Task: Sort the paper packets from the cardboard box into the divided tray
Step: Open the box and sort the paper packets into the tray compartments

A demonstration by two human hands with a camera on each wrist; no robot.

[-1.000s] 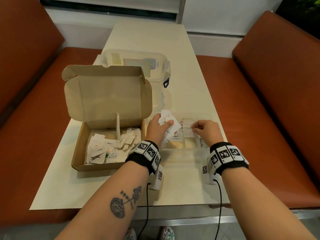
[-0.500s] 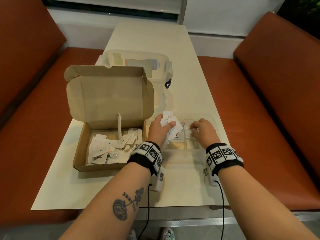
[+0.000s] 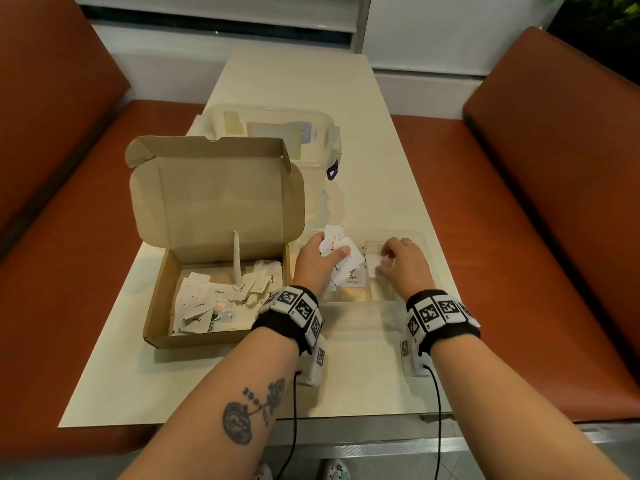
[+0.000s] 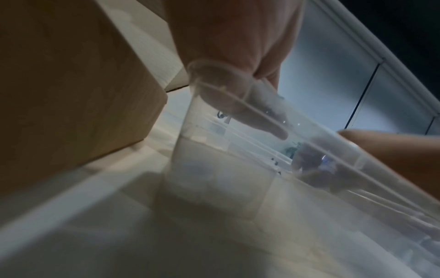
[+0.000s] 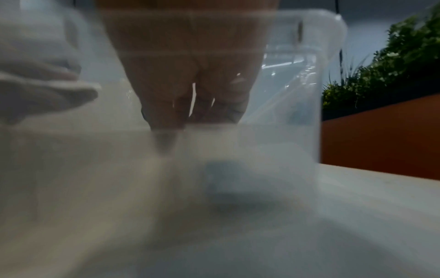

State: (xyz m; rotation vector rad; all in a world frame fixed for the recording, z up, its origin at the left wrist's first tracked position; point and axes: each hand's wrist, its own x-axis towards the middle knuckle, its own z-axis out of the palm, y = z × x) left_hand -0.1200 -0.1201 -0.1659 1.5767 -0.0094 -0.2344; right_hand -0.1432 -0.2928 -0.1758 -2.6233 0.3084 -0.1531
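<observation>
Left hand (image 3: pixel 317 263) grips a bunch of white paper packets (image 3: pixel 341 252), thumb curled over them, held over the left part of the clear divided tray (image 3: pixel 360 299) on the table (image 3: pixel 367 140). More packets lie under that hand in the tray's left compartment. Right hand (image 3: pixel 403 265) is inside the tray's next compartment, fingers (image 3: pixel 384 270) spread and pointing down at a packet lying there (image 3: pixel 374 261); looks like fingertips touching it rather than pinching, but the head view is too small and the right wrist view too blurred, so can't tell if it grasps anything. Cardboard box (image 3: pixel 207 271) sits just left of the tray, lid standing open, many loose packets (image 3: pixel 214 299) piled inside, one packet upright near the back wall. Some box packets show "Pepper" print. Clear lidded plastic tub (image 3: pixel 311 133) stands behind the box. Left wrist view shows the box wall (image 4: pixel 71 94) beside the tray corner (image 4: pixel 190 131), left fingers seen through clear plastic. Orange bench seats (image 3: pixel 519 220) either side of the table.
</observation>
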